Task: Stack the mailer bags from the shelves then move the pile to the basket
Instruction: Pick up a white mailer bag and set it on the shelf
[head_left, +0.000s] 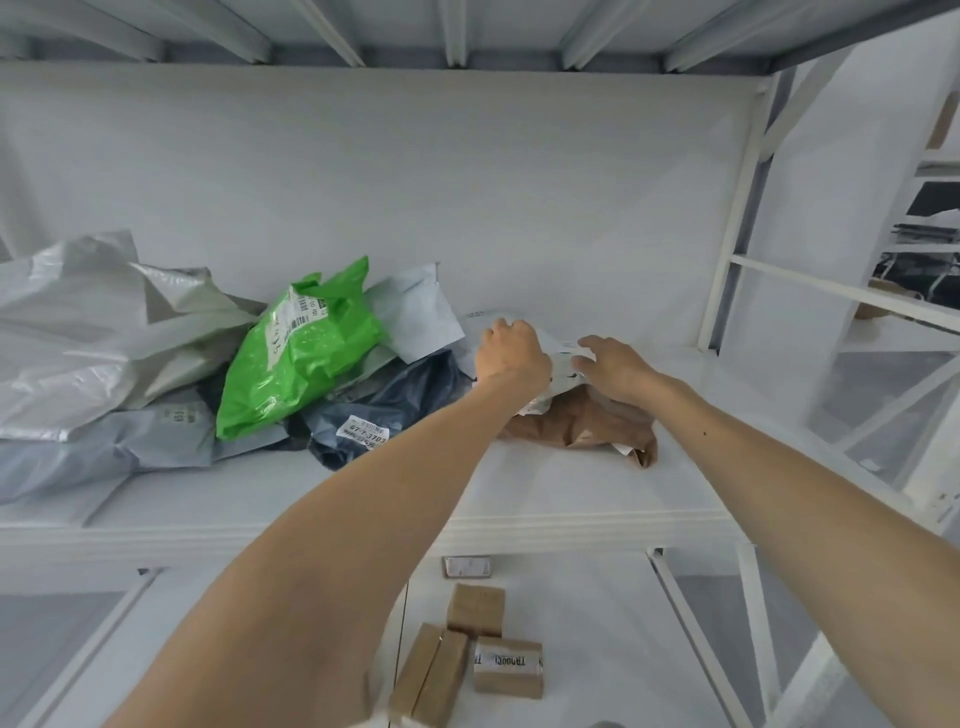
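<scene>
Two hands met on a white mailer bag (563, 364) lying atop a brown bag (582, 423) on the shelf (545, 483). The left hand (511, 351) curled its grip around the mailer's edge, while the right hand (615, 366) rested on it flat, grip open. A green bag (301, 348) topped a pile to the left.

- shelf (571, 483): plain white, like its back panel and frame;
- green mailer bag (306, 353): bright glossy green, with a white label striped by a black barcode;
- silver mailer bag (78, 332): shiny silver-grey, unpatterned;
- blue-grey mailer bag (93, 447): pale, dull blue-grey with faint dark print;
- dark mailer bag (374, 410): charcoal to navy, with a white label bearing black digits;
- white mailer bag (558, 358): white with small black marks;
- brown paper bag (587, 423): plain kraft brown;
- cardboard boxes (475, 608): tan brown;
- taped box (508, 667): tan brown, banded with white tape carrying black letters.
</scene>
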